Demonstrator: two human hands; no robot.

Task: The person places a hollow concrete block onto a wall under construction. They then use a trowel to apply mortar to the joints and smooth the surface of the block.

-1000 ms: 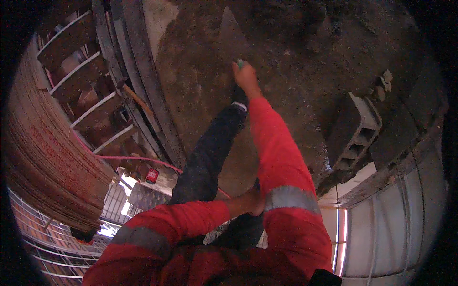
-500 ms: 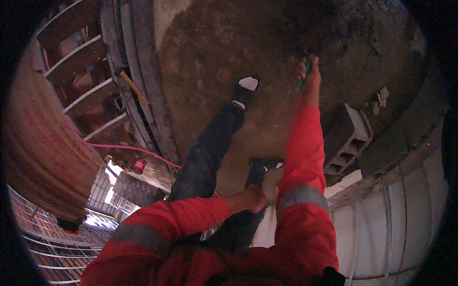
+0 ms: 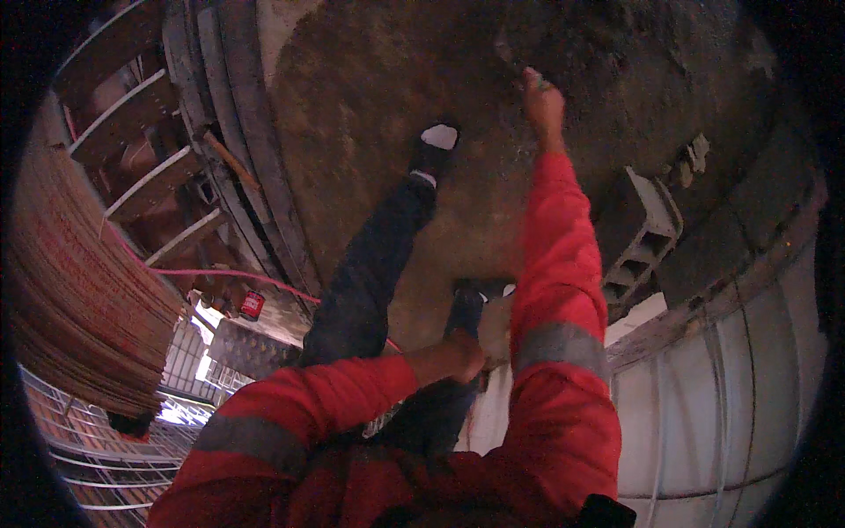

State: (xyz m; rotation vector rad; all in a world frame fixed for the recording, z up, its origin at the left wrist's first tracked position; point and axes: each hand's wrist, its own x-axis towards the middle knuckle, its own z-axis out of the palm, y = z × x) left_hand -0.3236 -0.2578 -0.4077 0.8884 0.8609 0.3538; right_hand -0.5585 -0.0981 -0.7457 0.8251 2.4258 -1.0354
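Note:
My right hand (image 3: 544, 104) reaches far out over the dark, damp-looking ground (image 3: 387, 97), closed round the green handle of a trowel (image 3: 540, 85). Its blade is dim and points away to the far left, hard to make out. Close to my body, my left hand (image 3: 464, 355) rests on my right knee. Its fingers curl out of sight, so whether they grip anything is hidden. Dark mud or mortar (image 3: 607, 53) spreads beyond and to the right of the trowel.
A hollow concrete block (image 3: 647, 229) stands right of my forearm, near broken pieces (image 3: 694, 158). Long boards (image 3: 238, 132) lie left, with a wooden-handled tool (image 3: 232, 161) on them. A pink hose (image 3: 238, 275) runs past a red can (image 3: 252, 305). A white panel wall (image 3: 704, 405) stands lower right.
My right hand with the trowel has moved farther away and slightly left, and its wrist has turned so the back of the hand shows. My left hand stays at the knee.

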